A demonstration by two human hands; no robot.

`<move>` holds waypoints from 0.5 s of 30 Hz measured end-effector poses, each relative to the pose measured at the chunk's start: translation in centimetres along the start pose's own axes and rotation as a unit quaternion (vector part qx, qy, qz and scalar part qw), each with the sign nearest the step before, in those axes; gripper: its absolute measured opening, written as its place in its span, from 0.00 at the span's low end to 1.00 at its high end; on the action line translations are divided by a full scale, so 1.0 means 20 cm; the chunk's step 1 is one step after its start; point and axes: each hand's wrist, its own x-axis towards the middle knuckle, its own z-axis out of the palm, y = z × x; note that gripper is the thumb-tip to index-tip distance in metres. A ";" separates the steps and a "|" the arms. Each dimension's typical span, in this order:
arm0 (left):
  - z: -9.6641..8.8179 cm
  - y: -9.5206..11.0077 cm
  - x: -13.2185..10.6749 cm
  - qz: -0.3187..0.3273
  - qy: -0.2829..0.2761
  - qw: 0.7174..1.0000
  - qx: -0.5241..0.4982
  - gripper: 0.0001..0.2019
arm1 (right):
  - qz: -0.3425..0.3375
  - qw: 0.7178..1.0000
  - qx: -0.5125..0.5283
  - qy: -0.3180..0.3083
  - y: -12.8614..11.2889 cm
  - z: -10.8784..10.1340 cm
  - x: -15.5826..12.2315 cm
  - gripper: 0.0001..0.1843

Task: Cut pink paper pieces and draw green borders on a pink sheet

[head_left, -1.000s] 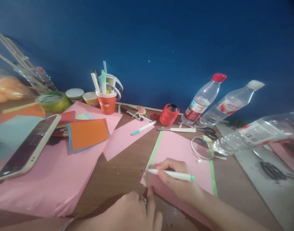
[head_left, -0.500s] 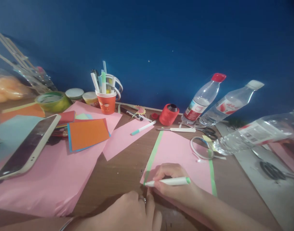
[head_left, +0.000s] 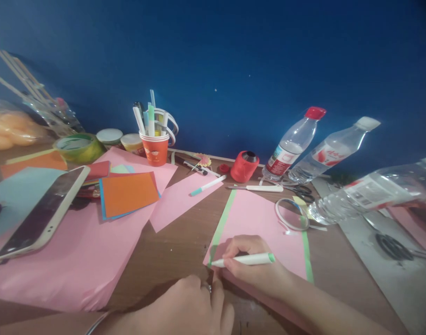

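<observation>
A pink sheet (head_left: 258, 218) lies on the table with green bands down its left and right edges. My right hand (head_left: 251, 263) is closed around a white marker pen (head_left: 249, 260) with a green end. The pen's tip touches the lower left corner of the sheet, at the foot of the left green band. Below that corner, my left hand (head_left: 195, 302) rests on the table, fingers stretched forward, holding nothing. One of its fingertips meets the sheet's near edge. A ring and a bracelet show on this hand and wrist.
Left are a smartphone (head_left: 42, 214), orange cards (head_left: 131, 194) and a red cup (head_left: 155, 151) of pens. Behind the sheet lie a white-handled knife (head_left: 262, 188) and red thread spool (head_left: 244, 166). Rightward, a tape roll (head_left: 277, 214) sits on the sheet near a tilted bottle (head_left: 369, 190).
My right hand and the marker pen have shifted very slightly up along the left green band. My left hand stays in place.
</observation>
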 end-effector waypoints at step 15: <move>0.01 0.00 -0.01 0.000 0.009 1.000 -0.001 0.04 | 0.018 0.996 -0.024 0.079 0.04 -0.04 0.03 0.06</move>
